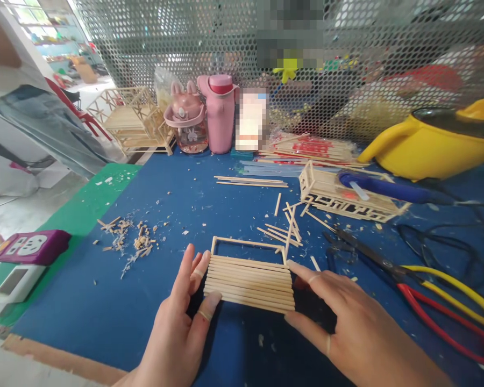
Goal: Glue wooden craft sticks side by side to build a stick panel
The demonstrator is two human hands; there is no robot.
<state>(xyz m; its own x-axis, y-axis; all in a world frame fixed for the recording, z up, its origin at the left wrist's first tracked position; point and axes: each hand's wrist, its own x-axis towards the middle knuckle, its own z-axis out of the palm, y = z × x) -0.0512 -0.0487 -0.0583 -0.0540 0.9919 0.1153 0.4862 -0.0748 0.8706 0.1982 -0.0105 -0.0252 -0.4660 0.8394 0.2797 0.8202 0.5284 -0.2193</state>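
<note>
A small panel of wooden sticks laid side by side (pixel 250 282), with a thin stick frame along its far edge, lies on the blue mat (pixel 177 215). My left hand (pixel 181 317) presses its fingers and thumb against the panel's left end. At the right end, my right hand (pixel 355 328) holds it between forefinger and thumb. Both hands grip the panel from the sides.
Loose sticks (pixel 284 228) and wood chips (pixel 129 239) litter the mat. Pliers with red and yellow handles (pixel 407 274) lie right. A stick model (pixel 347 199), a blue tool (pixel 387 188), a yellow pot (pixel 439 140), pink bottles (pixel 220 113) and another stick structure (pixel 133 118) stand behind. A power strip (pixel 30 247) sits at the left.
</note>
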